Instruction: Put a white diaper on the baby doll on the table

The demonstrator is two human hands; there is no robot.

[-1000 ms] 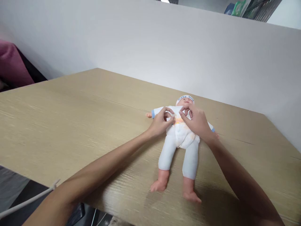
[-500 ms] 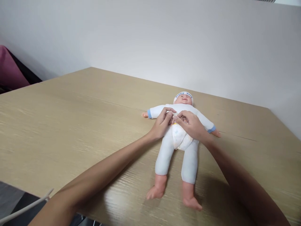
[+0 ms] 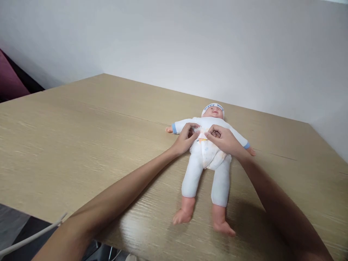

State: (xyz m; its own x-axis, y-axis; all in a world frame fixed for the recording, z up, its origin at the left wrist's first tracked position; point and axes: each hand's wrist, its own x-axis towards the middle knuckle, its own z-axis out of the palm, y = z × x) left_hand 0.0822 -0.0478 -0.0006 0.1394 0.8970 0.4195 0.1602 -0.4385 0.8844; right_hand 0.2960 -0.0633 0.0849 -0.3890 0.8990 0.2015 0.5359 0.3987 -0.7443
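Note:
A baby doll (image 3: 220, 185) in a white suit with blue cuffs and a lettered headband lies face up, its feet toward me. Around its hips sits a white diaper (image 3: 208, 152) with a small coloured print at the front waist. My left hand (image 3: 186, 138) pinches the diaper's upper edge on the left side of the waist. On the right side my right hand (image 3: 223, 139) has its fingers curled and its thumb pressed on the same waist edge. Between the two thumbs the front of the waistband shows; the fingertips are partly hidden.
The doll rests on a wide wooden table (image 3: 108, 119) with a thin seam across it. Behind stands a pale wall (image 3: 174, 43). A white cable (image 3: 32, 237) hangs at the lower left edge, and a maroon thing (image 3: 11, 79) is at the far left.
My hands have drawn slightly apart, so more of the diaper's printed waist shows between them. The whole view has shifted a little.

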